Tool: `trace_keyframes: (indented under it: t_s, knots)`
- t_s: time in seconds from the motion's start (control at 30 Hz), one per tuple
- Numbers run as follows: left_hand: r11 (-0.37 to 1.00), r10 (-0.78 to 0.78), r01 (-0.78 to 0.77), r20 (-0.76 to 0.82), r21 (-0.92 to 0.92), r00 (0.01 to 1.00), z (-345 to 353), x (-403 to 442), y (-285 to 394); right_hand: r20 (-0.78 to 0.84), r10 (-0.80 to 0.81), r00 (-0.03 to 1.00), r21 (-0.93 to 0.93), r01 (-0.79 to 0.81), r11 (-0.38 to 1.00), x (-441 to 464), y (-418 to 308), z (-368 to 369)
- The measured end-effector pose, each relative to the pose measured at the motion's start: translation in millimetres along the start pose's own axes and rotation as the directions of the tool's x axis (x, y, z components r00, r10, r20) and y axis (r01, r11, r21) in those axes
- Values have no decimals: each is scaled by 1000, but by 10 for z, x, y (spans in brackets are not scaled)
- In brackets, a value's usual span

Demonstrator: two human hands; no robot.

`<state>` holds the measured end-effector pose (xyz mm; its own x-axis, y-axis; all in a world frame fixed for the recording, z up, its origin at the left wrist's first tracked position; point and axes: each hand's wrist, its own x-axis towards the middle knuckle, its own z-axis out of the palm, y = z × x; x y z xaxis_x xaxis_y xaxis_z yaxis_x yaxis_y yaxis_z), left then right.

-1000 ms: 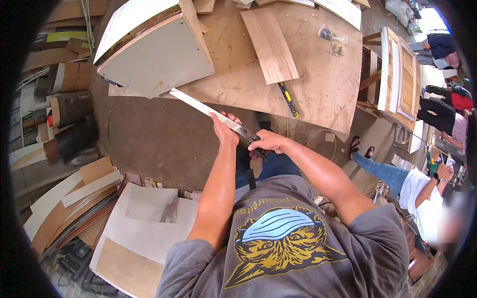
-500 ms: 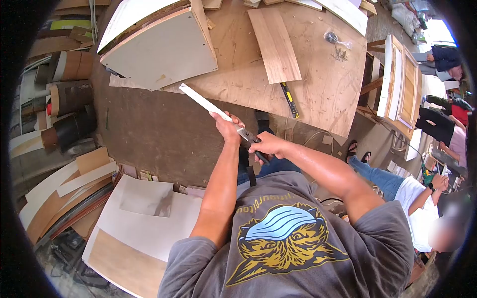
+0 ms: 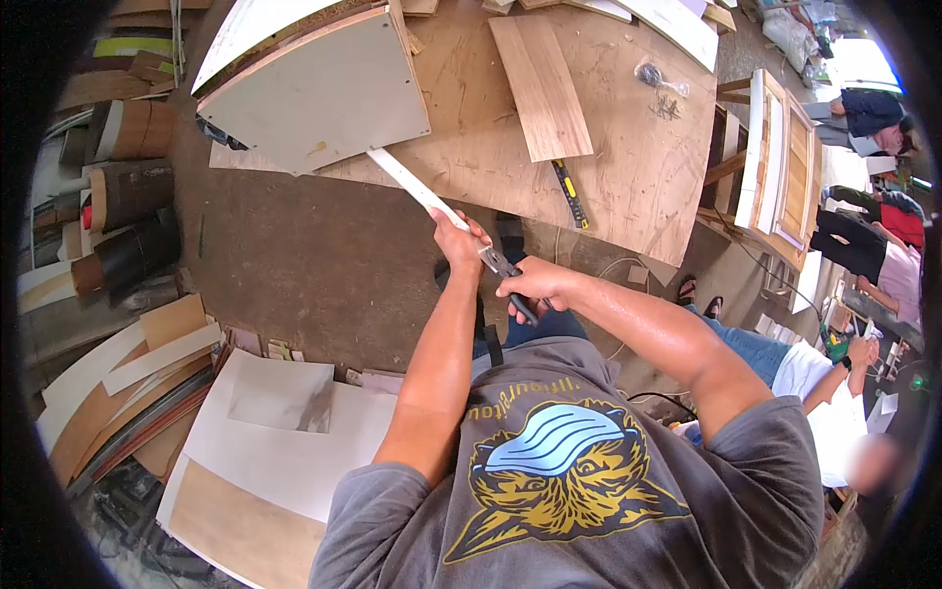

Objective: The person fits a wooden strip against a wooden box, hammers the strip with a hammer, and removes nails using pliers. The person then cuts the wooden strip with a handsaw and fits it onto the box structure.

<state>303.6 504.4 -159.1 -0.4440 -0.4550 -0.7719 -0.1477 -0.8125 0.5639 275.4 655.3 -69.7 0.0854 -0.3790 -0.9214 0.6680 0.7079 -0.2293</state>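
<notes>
My left hand [image 3: 461, 239] is closed around a long, narrow white strip [image 3: 407, 183], which slants up and away from me towards the workbench. Black-handled pliers [image 3: 505, 270] are gripped in my right hand [image 3: 538, 283]. Their metal jaws meet the near end of the strip just below my left fingers; whether they bite on it I cannot tell. Beyond the strip's far end stands a grey-white panelled wooden box [image 3: 324, 93] on the plywood bench [image 3: 461, 128]. A yellow-and-black utility knife [image 3: 571, 196] lies beside a wooden board [image 3: 542, 88] there.
A small plastic bag [image 3: 653, 75] and a pile of screws or nails [image 3: 669, 108] lie on the bench's right. White sheets [image 3: 285, 442] and stacked offcuts [image 3: 128, 383] lean at my left. A framed wooden panel [image 3: 790, 167] and a person in a white shirt [image 3: 819, 393] are at the right.
Both hands, with the strip and pliers, have shifted slightly to the right in view. The strip's far end now appears closer to the box's lower edge.
</notes>
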Motion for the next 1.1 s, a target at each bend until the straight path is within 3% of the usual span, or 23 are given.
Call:
trace_keyframes:
  t_s: [0.1,0.13,0.27,0.37,0.47,0.57,0.67,0.97,1.1]
  knots:
    - [999,-49,49,45,-12,998,-164,73,-39,86,-124,989,75,118,990,85,184,-7]
    - [995,-97,97,-8,7,995,-153,33,1,150,-113,982,43,108,993,157,225,-52]
    - [991,-134,133,33,17,990,-186,-56,86,324,-190,927,142,151,978,355,356,-89]
    - [989,-145,145,6,29,989,-154,-63,125,350,-168,922,207,99,973,388,339,-61]
    - [986,-164,164,2,26,986,-160,-73,138,164,-137,977,49,130,990,305,264,59]
    - [989,-146,146,30,26,989,-163,-78,123,78,-123,989,104,114,988,152,173,186]
    - [991,-133,133,72,7,989,-196,-61,101,16,-76,997,34,76,997,7,39,239]
    - [994,-106,108,96,-12,990,-207,-27,55,-79,64,995,30,-62,998,-6,-64,337]
    - [992,-115,118,91,-37,989,-206,-33,32,-17,45,999,24,-45,999,-17,-54,289]
